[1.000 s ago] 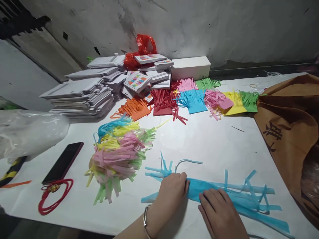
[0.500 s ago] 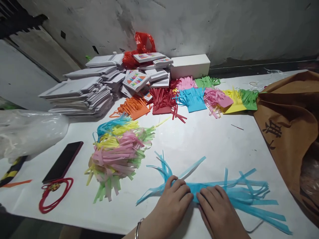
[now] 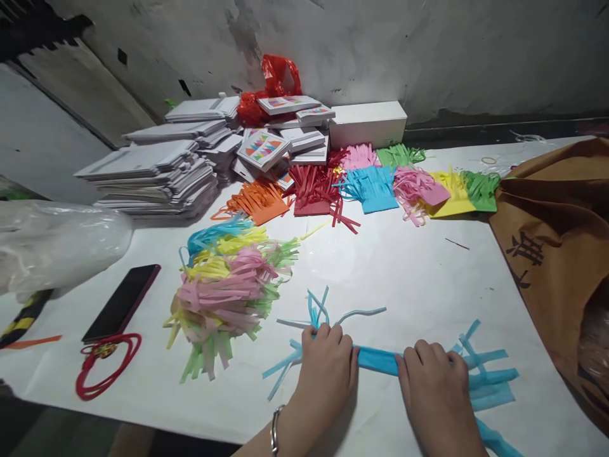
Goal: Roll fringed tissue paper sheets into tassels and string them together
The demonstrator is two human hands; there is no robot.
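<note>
A blue tissue-paper tassel (image 3: 378,360) lies across the white tabletop near the front edge, its middle rolled into a narrow flat band and its cut strips fanning out at both ends. My left hand (image 3: 328,368), with a silver bracelet at the wrist, is closed over the band's left part. Over the right part, my right hand (image 3: 435,390) is closed with its fingers curled. A short stretch of band shows between the hands; the paper under the palms is hidden. Left of my hands lies a pile of pink, yellow, green and blue tassels (image 3: 223,292).
Fringed paper bundles (image 3: 316,190) in several colours line the back, before stacked white packets (image 3: 152,171) and a white box (image 3: 368,124). A phone (image 3: 124,301) and red cord (image 3: 107,365) lie left, near a plastic bag (image 3: 61,244). A brown cloth bag (image 3: 556,241) covers the right edge.
My hands have moved apart along the blue tassel, the right one shifting right. The middle, loose and wider before, is now a tighter, narrower band, and the strips at both ends have shifted.
</note>
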